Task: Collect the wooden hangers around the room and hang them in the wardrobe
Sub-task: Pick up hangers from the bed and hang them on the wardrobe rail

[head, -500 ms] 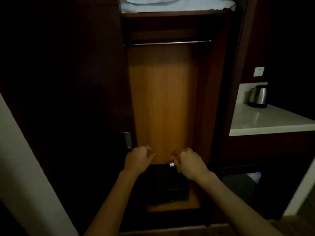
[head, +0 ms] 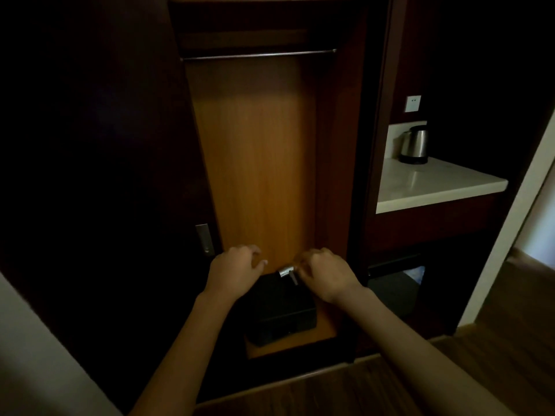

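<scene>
The wardrobe (head: 264, 163) stands open with an orange-brown back panel, and its metal rail (head: 258, 54) near the top is bare. No wooden hanger is in view. Both hands are held low in front of the opening, just above a black box (head: 279, 313) on the wardrobe floor. My right hand (head: 326, 276) pinches a small silver metal piece (head: 286, 271) at its fingertips. A short gap to the left, my left hand (head: 235, 271) has its fingers loosely curled and holds nothing I can see.
The dark sliding door (head: 99, 181) with a metal handle (head: 203, 238) covers the left half. To the right, a white counter (head: 435, 183) carries a steel kettle (head: 415, 144). Below the counter is a dark recess. A wooden floor (head: 450, 370) runs along the front.
The view has tilted down, so the shelf with white bedding is out of sight. My hands have moved slightly apart, and the silver piece in my right hand shows more.
</scene>
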A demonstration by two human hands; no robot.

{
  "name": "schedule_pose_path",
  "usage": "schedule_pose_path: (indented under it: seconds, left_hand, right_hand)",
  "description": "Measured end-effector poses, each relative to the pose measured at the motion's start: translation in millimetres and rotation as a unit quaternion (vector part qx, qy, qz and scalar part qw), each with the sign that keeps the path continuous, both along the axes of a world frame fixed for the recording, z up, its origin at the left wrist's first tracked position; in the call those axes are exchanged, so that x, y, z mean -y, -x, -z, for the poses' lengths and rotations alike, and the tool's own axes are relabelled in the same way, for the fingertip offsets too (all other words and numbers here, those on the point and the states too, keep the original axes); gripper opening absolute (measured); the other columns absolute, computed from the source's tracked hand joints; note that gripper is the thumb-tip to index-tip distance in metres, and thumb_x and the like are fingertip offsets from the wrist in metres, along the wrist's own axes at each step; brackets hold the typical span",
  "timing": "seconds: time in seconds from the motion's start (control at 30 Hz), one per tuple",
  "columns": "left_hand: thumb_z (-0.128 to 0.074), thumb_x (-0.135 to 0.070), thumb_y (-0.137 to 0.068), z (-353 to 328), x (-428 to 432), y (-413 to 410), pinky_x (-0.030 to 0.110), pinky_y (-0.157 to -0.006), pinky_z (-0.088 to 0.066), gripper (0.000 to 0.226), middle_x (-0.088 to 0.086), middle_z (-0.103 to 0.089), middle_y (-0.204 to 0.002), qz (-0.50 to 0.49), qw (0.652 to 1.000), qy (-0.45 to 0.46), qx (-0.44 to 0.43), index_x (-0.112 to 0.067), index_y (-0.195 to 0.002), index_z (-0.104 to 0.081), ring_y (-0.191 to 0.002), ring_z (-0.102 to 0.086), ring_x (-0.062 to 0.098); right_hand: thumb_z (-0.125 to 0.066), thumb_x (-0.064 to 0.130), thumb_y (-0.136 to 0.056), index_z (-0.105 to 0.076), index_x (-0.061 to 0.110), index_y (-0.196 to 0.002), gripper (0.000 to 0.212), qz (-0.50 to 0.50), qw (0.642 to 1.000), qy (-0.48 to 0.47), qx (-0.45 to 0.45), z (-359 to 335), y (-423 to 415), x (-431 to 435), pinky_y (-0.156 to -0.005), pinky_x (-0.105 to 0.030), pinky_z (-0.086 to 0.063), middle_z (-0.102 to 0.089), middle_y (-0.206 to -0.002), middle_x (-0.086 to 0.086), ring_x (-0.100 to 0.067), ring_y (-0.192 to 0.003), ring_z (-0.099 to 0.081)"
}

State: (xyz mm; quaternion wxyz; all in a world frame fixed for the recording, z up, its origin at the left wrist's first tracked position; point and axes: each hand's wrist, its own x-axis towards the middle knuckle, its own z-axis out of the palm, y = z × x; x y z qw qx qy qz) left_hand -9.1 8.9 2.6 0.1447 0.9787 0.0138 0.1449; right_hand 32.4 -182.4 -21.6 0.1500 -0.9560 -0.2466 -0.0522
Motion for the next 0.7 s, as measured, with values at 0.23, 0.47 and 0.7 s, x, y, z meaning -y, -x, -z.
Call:
schedule_pose_path:
  seconds: [0.23, 0.47, 0.7]
  left_hand:
    - [-0.052, -0.043, -0.093, 0.1, -16.3, -0.9, 0.032, -0.084, -0.053, 0.040, -0.003, -0.064, -0.121, 0.005, 1.000, 0.010, 0.003, -0.023, -0.127, -0.058, -0.105, -0.061, 0.012]
    - [-0.052, -0.044, -0.093, -1.9, -31.6, -8.5, 0.033, -0.085, -0.053, 0.041, -0.003, -0.063, -0.121, 0.002, 1.000, 0.000, -0.010, -0.023, -0.128, -0.056, -0.106, -0.060, 0.012]
    - [-0.052, -0.047, -0.092, -15.5, 11.1, -54.7, 0.029, -0.078, -0.051, 0.038, -0.006, -0.066, -0.117, 0.078, 0.997, -0.010, -0.023, -0.026, -0.122, -0.059, -0.103, -0.062, 0.014]
  right_hand:
    - [-0.041, 0.035, -0.099, -0.055, 0.022, -0.129, 0.035, 0.002, 1.000, 0.002, -0.002, 0.4, -1.2, -13.3, -0.092, -0.041, -0.047, -0.060, -0.124, -0.005, -0.024, -0.114, -0.051]
    - [-0.037, 0.045, -0.099, -0.052, 0.023, -0.132, 0.043, 0.011, 1.000, 0.010, 0.011, 1.4, -13.3, -28.6, -0.097, -0.040, -0.043, -0.059, -0.128, -0.005, -0.024, -0.118, -0.050]
    - [-0.039, 0.046, -0.098, -0.056, 0.020, -0.127, 0.042, 0.074, 0.997, -0.014, 0.017, -4.4, -20.6, 12.4, -0.096, -0.041, -0.043, -0.061, -0.126, -0.005, -0.024, -0.117, -0.050]
